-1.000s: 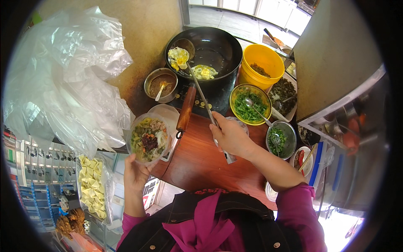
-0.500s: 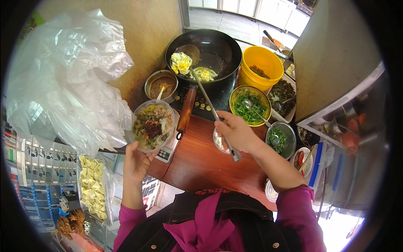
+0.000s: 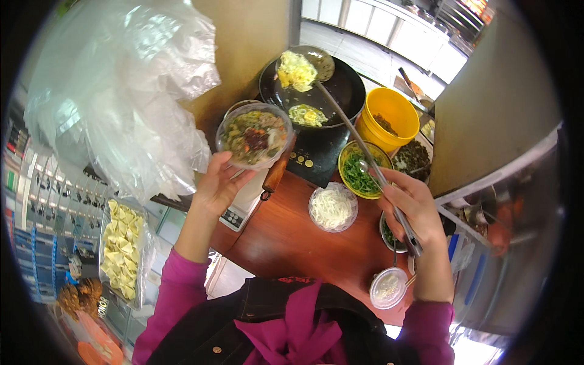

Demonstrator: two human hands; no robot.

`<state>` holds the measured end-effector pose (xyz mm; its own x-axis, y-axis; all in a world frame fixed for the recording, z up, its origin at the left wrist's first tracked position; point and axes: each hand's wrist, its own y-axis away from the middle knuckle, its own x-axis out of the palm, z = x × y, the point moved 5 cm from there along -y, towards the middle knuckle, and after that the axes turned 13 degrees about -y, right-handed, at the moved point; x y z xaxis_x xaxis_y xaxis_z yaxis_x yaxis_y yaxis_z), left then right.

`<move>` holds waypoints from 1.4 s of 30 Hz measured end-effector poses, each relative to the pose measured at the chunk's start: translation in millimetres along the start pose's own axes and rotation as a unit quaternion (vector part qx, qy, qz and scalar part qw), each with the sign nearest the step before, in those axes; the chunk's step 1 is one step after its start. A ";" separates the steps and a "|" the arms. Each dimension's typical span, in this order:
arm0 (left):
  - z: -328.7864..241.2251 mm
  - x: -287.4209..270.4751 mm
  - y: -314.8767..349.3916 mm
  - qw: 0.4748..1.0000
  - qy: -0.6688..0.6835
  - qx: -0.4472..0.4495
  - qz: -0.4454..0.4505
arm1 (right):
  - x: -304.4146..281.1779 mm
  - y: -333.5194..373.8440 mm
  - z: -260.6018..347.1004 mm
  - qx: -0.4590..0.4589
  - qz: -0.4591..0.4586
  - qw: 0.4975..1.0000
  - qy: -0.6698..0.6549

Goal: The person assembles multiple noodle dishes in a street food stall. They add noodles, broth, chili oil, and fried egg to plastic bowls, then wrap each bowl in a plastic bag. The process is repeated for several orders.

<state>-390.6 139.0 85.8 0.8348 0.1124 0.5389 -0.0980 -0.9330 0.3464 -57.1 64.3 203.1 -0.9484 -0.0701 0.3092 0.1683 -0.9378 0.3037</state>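
Note:
My left hand (image 3: 226,184) grips a clear plastic bowl (image 3: 220,146) from below at its near side. Greens, minced bits, pale noodle-like strands and a dark red sauce fill it. The bowl is above the wok's handle (image 3: 278,172), tilted a little. In my right hand (image 3: 410,204), fingers closed, is the long metal handle of a perforated skimmer (image 3: 325,64). A fried egg (image 3: 296,72) lies on the skimmer's head, raised over the far left part of the black wok (image 3: 351,91). Another fried egg (image 3: 307,115) sits in the wok.
A kitchen scale (image 3: 240,210) lies below the bowl. Right of the wok stand a yellow bucket (image 3: 389,112) and a bowl of chopped greens (image 3: 359,173). White shreds (image 3: 333,208) fill a tub on the counter. Plastic bags (image 3: 115,91) hang left; a tray of folded wrappers (image 3: 121,249) is below.
My left hand has raised the bowl from by the scale toward the wok. My right hand has moved right, and the skimmer with its egg is higher. The view has shifted.

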 end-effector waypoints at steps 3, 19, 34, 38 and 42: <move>1.0 11.6 -18.6 1.000 0.002 0.007 0.000 | -3.5 29.3 8.6 0.002 0.007 1.000 0.007; 3.7 44.8 -61.4 1.000 0.027 0.003 -0.001 | 5.3 75.7 1.0 -0.060 0.053 0.950 0.303; -2.7 45.8 -59.6 0.999 0.030 0.017 0.008 | 3.2 69.6 5.2 -0.200 0.025 0.892 0.404; -2.9 49.7 -59.9 0.999 0.036 0.012 0.027 | -5.4 63.9 3.3 -0.132 -0.018 0.920 0.369; -1.4 53.9 -63.2 0.997 0.031 0.025 0.061 | -6.8 63.8 5.9 -0.088 -0.024 0.979 0.180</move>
<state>-340.2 204.5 94.1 0.7834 0.0160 0.6213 -0.1689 -0.9565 0.2377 -38.3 7.0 225.6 -0.9927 -0.1101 -0.0497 0.1022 -0.9848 0.1403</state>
